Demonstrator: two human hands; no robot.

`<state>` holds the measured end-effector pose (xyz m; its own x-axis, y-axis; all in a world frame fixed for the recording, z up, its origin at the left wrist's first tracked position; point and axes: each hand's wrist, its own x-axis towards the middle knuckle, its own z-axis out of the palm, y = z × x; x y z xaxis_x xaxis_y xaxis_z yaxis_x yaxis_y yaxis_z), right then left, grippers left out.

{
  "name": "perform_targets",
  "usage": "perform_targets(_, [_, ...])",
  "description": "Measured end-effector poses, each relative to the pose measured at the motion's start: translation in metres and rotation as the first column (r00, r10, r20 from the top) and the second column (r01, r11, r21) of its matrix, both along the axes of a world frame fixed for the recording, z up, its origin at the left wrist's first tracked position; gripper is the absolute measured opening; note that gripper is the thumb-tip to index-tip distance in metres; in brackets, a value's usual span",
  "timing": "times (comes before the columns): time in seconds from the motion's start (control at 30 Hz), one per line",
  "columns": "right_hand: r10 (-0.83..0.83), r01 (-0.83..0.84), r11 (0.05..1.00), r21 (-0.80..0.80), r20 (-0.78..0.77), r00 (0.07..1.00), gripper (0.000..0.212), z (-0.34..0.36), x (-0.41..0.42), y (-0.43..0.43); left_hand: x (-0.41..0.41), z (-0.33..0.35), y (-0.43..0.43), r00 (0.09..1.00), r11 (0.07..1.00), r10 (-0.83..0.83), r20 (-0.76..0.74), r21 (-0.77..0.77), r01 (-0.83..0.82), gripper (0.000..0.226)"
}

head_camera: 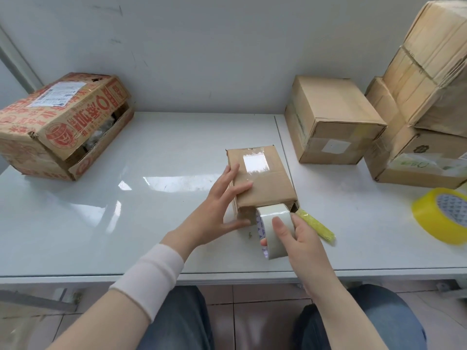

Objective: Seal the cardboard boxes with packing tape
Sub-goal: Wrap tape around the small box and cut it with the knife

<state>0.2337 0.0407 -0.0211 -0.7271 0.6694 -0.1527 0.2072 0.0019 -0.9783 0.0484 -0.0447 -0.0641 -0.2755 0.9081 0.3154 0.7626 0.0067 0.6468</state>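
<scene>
While left hand (222, 200) steadies small box (262, 183), right hand (300, 233) grips tape roll (274, 223).

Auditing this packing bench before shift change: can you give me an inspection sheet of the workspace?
Surface: white glossy table, window reflections.
Job's things: small cardboard box lying mid-table; white tape roll at its near end; yellow tape roll at right.
Clutter: red-printed box at left, side gaping; plain boxes stacked at right; yellow stick beside the small cardboard box.
Hands: left hand presses on the small cardboard box; right hand grips the white tape roll.
Cables: nothing seen.
Surroundings: white wall behind; tiled floor below.
</scene>
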Motion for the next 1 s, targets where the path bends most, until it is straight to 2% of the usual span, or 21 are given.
perform_targets(0.07, [-0.005,0.005,1.000,0.004,-0.030,1.000,0.041,0.005,-0.004,0.003,0.000,0.000,0.005,0.994,0.996,0.067,-0.085,0.056,-0.062,0.057])
perform_targets(0.13, [-0.003,0.004,1.000,0.014,-0.069,0.998,0.037,0.013,-0.006,0.006,0.002,0.003,0.009,0.991,0.990,0.092,-0.098,0.116,-0.080,0.049])
perform_targets(0.3, [0.049,-0.046,0.999,0.019,-0.162,0.986,0.044,0.041,-0.013,0.012,0.007,0.020,0.010,0.973,0.962,0.164,-0.164,0.244,-0.121,0.044])
perform_targets(0.37, [0.096,-0.095,0.995,0.014,-0.226,0.969,0.044,0.061,-0.019,0.015,0.012,0.030,0.011,0.967,0.934,0.226,-0.118,0.309,-0.180,0.042])
perform_targets(0.43, [0.155,-0.161,0.987,0.006,-0.303,0.940,0.043,0.082,-0.029,0.022,0.016,0.042,0.016,0.954,0.895,0.294,0.059,0.333,-0.297,0.039])
perform_targets(0.5, [0.172,-0.176,0.984,0.018,-0.341,0.924,0.040,0.097,-0.045,0.028,0.015,0.052,0.023,0.890,0.888,0.319,0.327,0.225,-0.401,0.031])
perform_targets(0.57, [0.135,-0.140,0.990,0.014,-0.359,0.924,0.040,0.102,-0.062,0.033,0.011,0.060,0.033,0.738,0.915,0.263,0.621,0.082,-0.395,0.018])
perform_targets(0.6, [0.108,-0.111,0.994,0.013,-0.366,0.924,0.040,0.101,-0.070,0.035,0.008,0.062,0.038,0.668,0.920,0.254,0.700,0.038,-0.389,0.014])
perform_targets(0.73, [0.018,0.005,0.998,0.061,-0.374,0.927,0.031,0.089,-0.093,0.044,-0.006,0.066,0.053,0.620,0.911,0.300,0.725,-0.026,-0.411,0.020])
perform_targets(0.83, [0.017,0.033,0.988,0.151,-0.319,0.947,0.026,0.073,-0.099,0.048,-0.019,0.069,0.062,0.622,0.911,0.336,0.707,-0.074,-0.407,0.021])
perform_targets(0.9, [0.004,0.046,0.987,0.155,-0.311,0.950,0.019,0.072,-0.100,0.048,-0.025,0.070,0.067,0.626,0.916,0.349,0.697,-0.114,-0.384,0.021])
perform_targets(1.0, [-0.011,0.065,0.989,0.132,-0.373,0.928,0.026,0.079,-0.098,0.044,-0.028,0.072,0.068,0.632,0.912,0.384,0.673,-0.171,-0.372,0.020])
